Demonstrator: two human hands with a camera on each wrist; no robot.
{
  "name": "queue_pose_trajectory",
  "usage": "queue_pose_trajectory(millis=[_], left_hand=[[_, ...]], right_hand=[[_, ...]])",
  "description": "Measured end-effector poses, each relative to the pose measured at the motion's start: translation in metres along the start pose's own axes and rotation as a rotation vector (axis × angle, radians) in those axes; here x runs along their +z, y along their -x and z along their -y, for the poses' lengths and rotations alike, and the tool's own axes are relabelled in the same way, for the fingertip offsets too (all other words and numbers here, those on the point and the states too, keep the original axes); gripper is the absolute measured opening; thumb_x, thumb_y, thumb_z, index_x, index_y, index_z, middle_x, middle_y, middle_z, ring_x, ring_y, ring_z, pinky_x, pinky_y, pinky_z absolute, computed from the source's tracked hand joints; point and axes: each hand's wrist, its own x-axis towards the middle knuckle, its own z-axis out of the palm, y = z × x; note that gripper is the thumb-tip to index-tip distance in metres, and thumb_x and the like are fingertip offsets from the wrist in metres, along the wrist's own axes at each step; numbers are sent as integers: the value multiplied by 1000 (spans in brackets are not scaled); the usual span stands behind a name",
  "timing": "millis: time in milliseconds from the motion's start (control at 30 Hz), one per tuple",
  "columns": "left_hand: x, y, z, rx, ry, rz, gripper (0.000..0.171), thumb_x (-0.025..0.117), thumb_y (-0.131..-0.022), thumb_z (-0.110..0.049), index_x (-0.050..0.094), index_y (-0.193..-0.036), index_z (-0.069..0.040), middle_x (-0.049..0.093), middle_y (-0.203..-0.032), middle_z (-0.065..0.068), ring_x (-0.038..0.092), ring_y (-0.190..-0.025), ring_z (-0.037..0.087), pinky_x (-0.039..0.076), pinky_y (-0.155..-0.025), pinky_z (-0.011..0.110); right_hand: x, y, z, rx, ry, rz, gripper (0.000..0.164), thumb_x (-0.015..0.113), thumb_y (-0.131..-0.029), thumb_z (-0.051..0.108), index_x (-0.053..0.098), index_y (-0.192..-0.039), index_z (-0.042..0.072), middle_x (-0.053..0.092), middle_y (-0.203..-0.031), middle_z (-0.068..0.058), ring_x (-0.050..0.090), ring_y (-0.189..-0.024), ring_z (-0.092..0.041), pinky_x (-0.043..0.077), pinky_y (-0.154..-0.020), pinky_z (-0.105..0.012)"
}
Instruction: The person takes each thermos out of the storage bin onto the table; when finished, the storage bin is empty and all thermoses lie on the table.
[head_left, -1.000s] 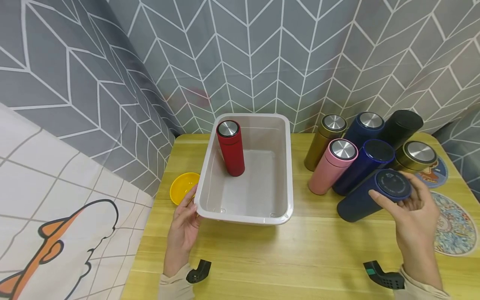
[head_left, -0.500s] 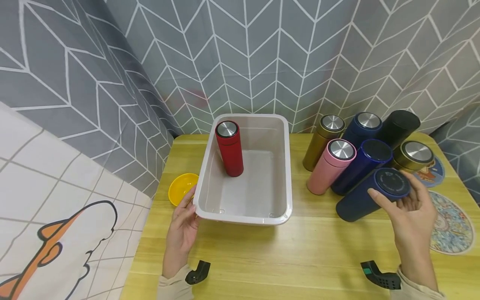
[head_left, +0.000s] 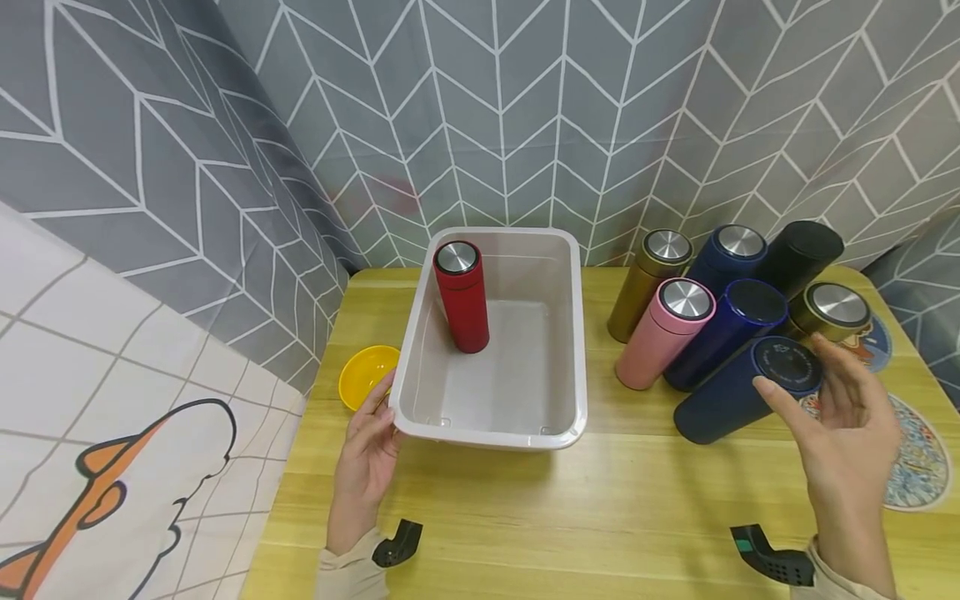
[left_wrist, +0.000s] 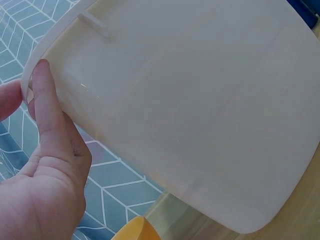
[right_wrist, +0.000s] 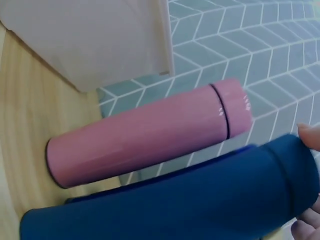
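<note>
My left hand (head_left: 367, 458) pinches the rim at the near left corner of a beige plastic bin (head_left: 579, 350); in the left wrist view its fingers (left_wrist: 47, 100) lie against the outer wall. Inside the bin a red thermos (head_left: 462, 304) stands upright on the left. My right hand (head_left: 855, 425) is spread around the cap of a matte navy thermos (head_left: 723, 400) standing on the table. In the right wrist view its thumb is at the cap's edge; contact is hard to tell. A pink thermos (right_wrist: 145, 130) stands to the left of the navy one.
Behind the navy thermos stand a glossy blue thermos (head_left: 723, 333), a gold one (head_left: 633, 300), another blue one (head_left: 720, 260), a black one (head_left: 798, 254) and a second gold one (head_left: 836, 307). A yellow bowl (head_left: 363, 379) sits left of the bin. Round mats (head_left: 918, 458) lie at right.
My right hand has loosened around the navy thermos cap and shifted slightly right, its fingers straighter. The thermos and bin stay in place, and my left hand keeps its hold.
</note>
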Motion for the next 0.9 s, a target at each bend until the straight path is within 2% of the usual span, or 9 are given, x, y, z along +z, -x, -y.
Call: queue_pose_trajectory(millis=[100,167,233,333,400,533,633,833,900], left_hand=[[2,0,-1,-7,-28,-21,52,26,-101,11,46,-147,-2,59,-136,11,68,-112,18,60,-91,23],[2,0,-1,-12,-40,-35,52,24,-101,11,47,-147,-2,59,-137,10,68,-112,18,60,-91,23],[3,0,-2,-18,-55,-55,53,23,-101,10,50,-145,-3,60,-136,10,69,-111,17,60,-90,23],[3,0,-2,-20,-49,-54,53,23,-101,11,50,-144,-4,60,-136,10,69,-111,17,60,-90,23],[3,0,-2,-18,-40,-42,53,25,-101,11,50,-145,-4,60,-136,10,69,-111,18,60,-90,23],[2,0,-2,-10,-4,-10,52,25,-101,11,46,-147,-2,58,-139,12,67,-114,20,60,-92,26],[2,-1,-2,-8,-1,-11,52,26,-101,11,45,-148,-1,58,-140,12,67,-115,21,60,-93,26],[2,-1,-1,-7,-11,-17,52,24,-101,12,44,-148,-1,57,-140,12,67,-115,21,60,-93,27],[3,-1,-1,-5,-12,-17,52,24,-101,12,44,-148,-1,57,-140,12,67,-115,21,60,-93,27]], right_hand=[[5,3,8,-53,126,-21,70,73,-73,-23,59,-136,1,57,-144,-5,48,-142,-15,33,-122,-15],[11,5,15,-97,224,-29,67,74,-73,-21,61,-135,2,58,-144,-5,49,-141,-15,35,-121,-16],[17,6,22,-142,265,-28,63,74,-73,-21,63,-132,-1,59,-143,-7,51,-140,-17,37,-120,-18],[26,5,31,-216,236,2,58,72,-73,-22,64,-128,-6,60,-141,-10,52,-138,-20,39,-120,-21],[32,4,39,-225,223,36,58,72,-73,-23,63,-128,-6,60,-142,-11,51,-139,-20,39,-120,-20],[48,0,51,-137,170,152,61,73,-76,-19,62,-133,-1,60,-142,-8,51,-139,-16,41,-117,-15],[62,-5,57,-59,114,267,63,75,-78,-15,61,-136,3,60,-143,-6,53,-137,-12,42,-113,-11],[97,-17,62,-94,191,521,61,76,-82,-7,59,-139,7,61,-142,2,51,-138,-6,42,-111,-8],[111,-21,64,-107,247,597,61,77,-83,-2,59,-140,12,60,-142,5,49,-140,-6,41,-112,-8]])
